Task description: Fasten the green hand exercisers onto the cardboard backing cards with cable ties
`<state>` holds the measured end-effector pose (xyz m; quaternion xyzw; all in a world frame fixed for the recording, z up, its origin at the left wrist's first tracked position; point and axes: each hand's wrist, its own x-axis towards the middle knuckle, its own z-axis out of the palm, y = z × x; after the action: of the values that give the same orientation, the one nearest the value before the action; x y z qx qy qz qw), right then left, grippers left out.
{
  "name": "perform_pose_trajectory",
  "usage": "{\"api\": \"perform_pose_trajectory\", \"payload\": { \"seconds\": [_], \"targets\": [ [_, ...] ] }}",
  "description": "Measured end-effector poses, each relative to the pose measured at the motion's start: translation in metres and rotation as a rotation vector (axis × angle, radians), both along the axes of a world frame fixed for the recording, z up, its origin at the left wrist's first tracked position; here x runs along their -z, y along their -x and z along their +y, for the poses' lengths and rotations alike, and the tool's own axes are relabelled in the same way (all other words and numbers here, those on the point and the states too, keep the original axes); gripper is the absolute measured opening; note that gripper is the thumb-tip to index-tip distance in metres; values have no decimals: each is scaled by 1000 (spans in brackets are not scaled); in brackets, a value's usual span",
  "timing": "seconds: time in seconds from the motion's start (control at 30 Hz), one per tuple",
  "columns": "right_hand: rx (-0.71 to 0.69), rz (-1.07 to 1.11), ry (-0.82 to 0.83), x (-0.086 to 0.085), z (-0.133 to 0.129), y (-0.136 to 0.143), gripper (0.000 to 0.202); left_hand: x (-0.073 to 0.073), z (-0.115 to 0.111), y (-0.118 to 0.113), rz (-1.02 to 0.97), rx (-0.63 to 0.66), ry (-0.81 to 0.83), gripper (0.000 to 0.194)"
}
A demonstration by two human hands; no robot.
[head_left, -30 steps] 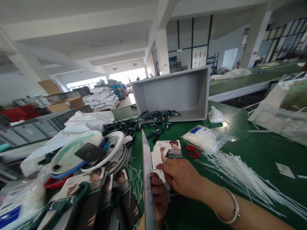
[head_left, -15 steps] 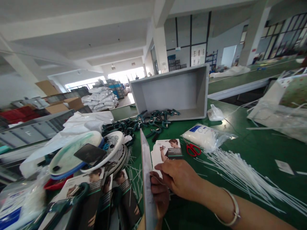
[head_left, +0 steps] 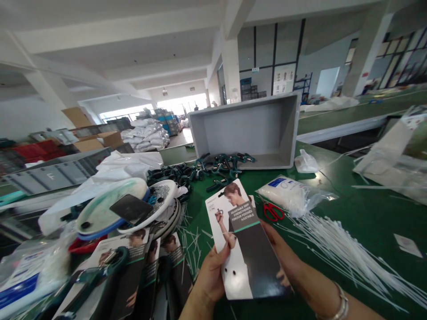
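A printed packaging card [head_left: 256, 253] for a grip strengthener is held up in front of me, its front face toward me and slightly tilted. My left hand [head_left: 213, 271] grips its lower left edge, thumb on the face. Behind its right edge, my right hand [head_left: 280, 249] holds the card too, with most of the fingers hidden. Two dark punched holes show near the card's lower left. Another card peeks out behind it. Red-handled scissors [head_left: 273, 211] lie just right of the card. To the left are carded grip strengtheners [head_left: 110, 275] with dark green handles.
A grey crate [head_left: 247, 133] lies on its side at the back, with loose grip strengtheners [head_left: 180, 174] heaped at its mouth. White cable ties [head_left: 350, 253] spread out on the right beside a clear bag [head_left: 290, 191]. Round tubs [head_left: 110, 209] of small parts stand left, a dark phone-like slab on top.
The card was edge-on and has turned so its printed front faces me. My right hand has moved from the card's face to its right edge, and my left hand now shows at the left edge.
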<state>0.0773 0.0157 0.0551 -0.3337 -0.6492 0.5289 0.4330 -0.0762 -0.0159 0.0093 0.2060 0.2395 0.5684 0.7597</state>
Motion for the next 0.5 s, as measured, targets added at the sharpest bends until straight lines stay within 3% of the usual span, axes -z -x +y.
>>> {"api": "perform_pose_trajectory", "payload": {
  "seconds": [0.13, 0.23, 0.3, 0.4, 0.5],
  "targets": [
    [-41, 321, 333, -3, 4, -13, 58, -7, 1, -3, 80, -39, -21, 17],
    [-50, 369, 362, -4, 14, -21, 50, -11, 2, -5, 125, -90, 30, 30],
    [72, 279, 189, -6, 18, -28, 44, -13, 2, -6, 128, -128, 61, 39],
    [353, -70, -368, -14, 15, -37, 40, -16, 3, -9, 123, -158, 73, 43],
    [367, -546, -879, -25, 5, -35, 31, -16, 3, -12, 139, -154, 55, 46]
  ]
}}
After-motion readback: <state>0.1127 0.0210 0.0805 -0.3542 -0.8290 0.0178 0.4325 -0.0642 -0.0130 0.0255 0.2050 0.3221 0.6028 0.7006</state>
